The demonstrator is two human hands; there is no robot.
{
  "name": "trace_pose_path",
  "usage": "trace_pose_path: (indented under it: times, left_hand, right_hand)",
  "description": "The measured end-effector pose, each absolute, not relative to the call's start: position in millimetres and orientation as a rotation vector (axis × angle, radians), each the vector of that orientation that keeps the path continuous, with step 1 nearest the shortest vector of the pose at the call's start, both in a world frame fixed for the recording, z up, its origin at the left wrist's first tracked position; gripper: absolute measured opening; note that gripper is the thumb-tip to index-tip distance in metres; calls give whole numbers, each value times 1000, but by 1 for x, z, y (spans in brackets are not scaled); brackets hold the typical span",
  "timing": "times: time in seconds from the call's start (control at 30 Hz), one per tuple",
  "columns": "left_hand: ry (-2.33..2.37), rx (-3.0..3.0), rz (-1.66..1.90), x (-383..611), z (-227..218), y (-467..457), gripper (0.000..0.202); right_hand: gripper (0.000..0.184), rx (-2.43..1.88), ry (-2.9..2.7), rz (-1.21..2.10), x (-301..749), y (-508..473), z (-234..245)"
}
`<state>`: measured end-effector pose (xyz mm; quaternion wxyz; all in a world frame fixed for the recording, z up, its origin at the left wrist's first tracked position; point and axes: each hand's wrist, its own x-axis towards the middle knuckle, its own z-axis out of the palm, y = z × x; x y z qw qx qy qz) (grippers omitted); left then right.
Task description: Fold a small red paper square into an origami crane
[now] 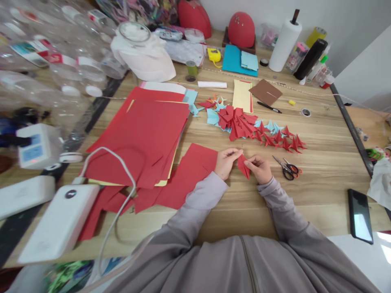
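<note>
Between my two hands is a small piece of folded red paper [243, 166], narrow and pointed at its lower end. My left hand [226, 162] pinches its upper left edge, thumb and fingertips together. My right hand [259, 167] grips its right side with thumb and forefinger. Just beyond lies a pile of folded red pieces [236, 121], with pale blue ones under it. Red origami cranes [277, 139] stand in a cluster to the right of that pile. Scissors [288, 168] with black and orange handles lie to the right of my right hand.
Red paper sheets [149, 130] are stacked at left, with cut red pieces [192, 175] beside my left forearm. A white power bank [61, 221] with a cable lies at front left. Plastic bottles [61, 65] crowd the far left. A phone [360, 215] rests at the right edge.
</note>
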<state>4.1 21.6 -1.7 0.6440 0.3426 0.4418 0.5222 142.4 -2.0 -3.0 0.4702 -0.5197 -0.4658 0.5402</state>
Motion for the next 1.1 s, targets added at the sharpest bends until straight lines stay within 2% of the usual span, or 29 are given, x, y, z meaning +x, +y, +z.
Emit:
trace_pose_path:
  times: [0.13,0.3,0.57,0.77,1.1]
  left_hand:
    - [1009,781,1163,3,-2,22,35]
    - [999,917,1128,4,5,20,30]
    - [1115,979,1269,4,6,20,21]
    - [1024,916,1177,5,7,18,28]
    - [1000,1080,1262,4,11,17,23]
  right_hand:
    - [40,-1289,-1124,1311,142,-2,-3]
    - [43,-1298,-1086,1290,143,0,-3]
    - [45,-1289,-1120,1447,143,1,4]
    - [48,-1281,-1104,1405,142,0,7]
    - [45,-1249,-1184,1639,140,-1,6]
